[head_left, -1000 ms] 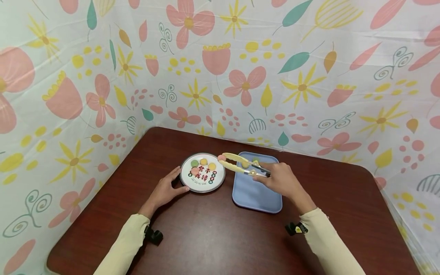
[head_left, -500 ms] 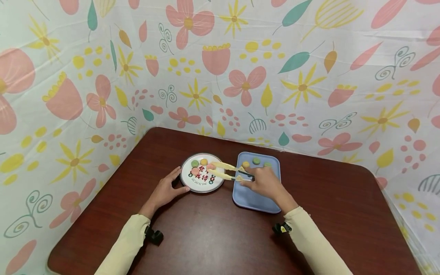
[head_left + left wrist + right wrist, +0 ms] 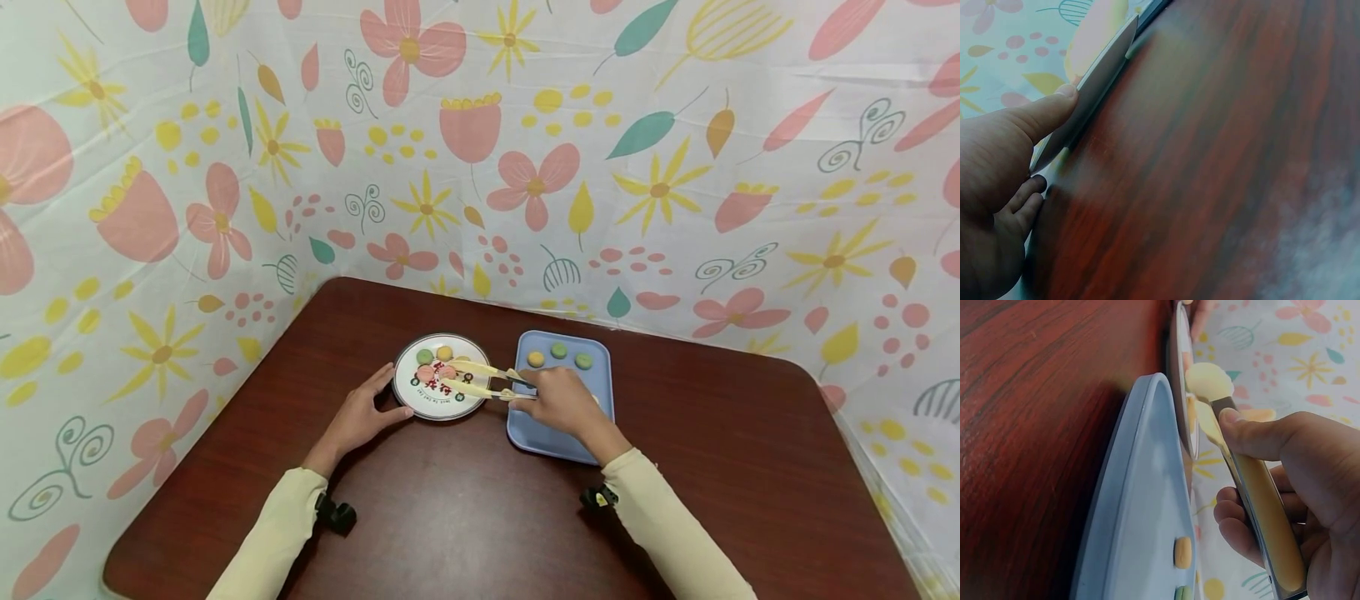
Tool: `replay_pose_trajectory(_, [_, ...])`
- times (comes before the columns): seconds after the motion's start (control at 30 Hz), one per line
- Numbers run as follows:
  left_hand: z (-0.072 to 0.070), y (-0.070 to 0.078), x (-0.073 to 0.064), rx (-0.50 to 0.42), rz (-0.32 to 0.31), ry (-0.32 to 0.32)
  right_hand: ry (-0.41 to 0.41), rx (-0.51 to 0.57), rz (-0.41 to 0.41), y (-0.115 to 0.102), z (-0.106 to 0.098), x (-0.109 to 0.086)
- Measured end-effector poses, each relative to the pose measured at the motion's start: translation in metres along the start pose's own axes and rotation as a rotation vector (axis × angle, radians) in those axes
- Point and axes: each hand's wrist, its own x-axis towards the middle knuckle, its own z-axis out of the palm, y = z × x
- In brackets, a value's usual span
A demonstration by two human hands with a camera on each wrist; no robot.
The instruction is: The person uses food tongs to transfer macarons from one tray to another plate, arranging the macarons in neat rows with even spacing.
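Observation:
My right hand [image 3: 558,402] grips a pair of tongs [image 3: 480,390] with pale yellow tips and metal handles. The tips reach over the white plate [image 3: 442,410], on either side of a pink macaron [image 3: 448,372]. Beside it on the plate are another pink macaron [image 3: 425,372], a green macaron [image 3: 425,357] and a yellow macaron [image 3: 444,353]; one more yellow one is partly behind the tongs. My left hand [image 3: 367,408] rests at the plate's left rim, fingers spread, thumb along the near edge. In the left wrist view the thumb touches the rim.
Right of the plate lies a blue tray [image 3: 551,446], partly under my right hand. Along its far side sit a yellow macaron [image 3: 536,359] and two green macarons [image 3: 572,356]. Both stand on a dark red-brown wooden table [image 3: 420,508], with a floral curtain [image 3: 525,208] behind.
My right hand has moved left with the tongs, carrying the pink macaron from above the plate's right rim to among the other macarons. My left hand stays at the rim.

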Motion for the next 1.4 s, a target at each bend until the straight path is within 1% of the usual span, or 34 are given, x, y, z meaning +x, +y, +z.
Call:
replay_pose_trajectory(0.2, [0.0,0.001,0.0,-0.003,-0.006,-0.001,-0.009,-0.017,0.024,-0.001,0.0,0.0])
replay_pose_trajectory(0.4, [0.0,0.001,-0.001,-0.002,-0.011,-0.003,-0.008,0.024,0.038,0.0,-0.005,-0.002])
replay_pose_trajectory(0.47, [0.0,0.001,-0.001,-0.004,-0.013,-0.003,-0.006,0.043,0.036,0.002,-0.009,-0.004])
replay_pose_trajectory(0.6, [-0.001,0.001,0.0,-0.007,-0.01,-0.001,0.014,0.039,0.031,0.007,-0.019,-0.007])
replay_pose_trajectory(0.73, [-0.002,0.0,-0.001,-0.015,-0.005,0.006,0.006,0.072,0.064,0.013,-0.032,-0.009])
replay_pose_trajectory(0.87, [-0.002,-0.001,-0.001,-0.013,-0.004,0.007,0.009,0.085,0.116,0.022,-0.044,-0.012])
replay_pose_trajectory(1.1, [-0.002,0.0,-0.001,-0.006,-0.004,0.006,0.077,0.048,0.157,0.041,-0.066,-0.02])
replay_pose_trajectory(1.2, [-0.002,0.001,-0.001,-0.006,-0.003,0.002,0.093,0.034,0.178,0.051,-0.074,-0.027])
replay_pose_trajectory(1.4, [-0.001,0.001,-0.002,-0.013,-0.007,-0.007,0.088,0.007,0.211,0.071,-0.088,-0.047])
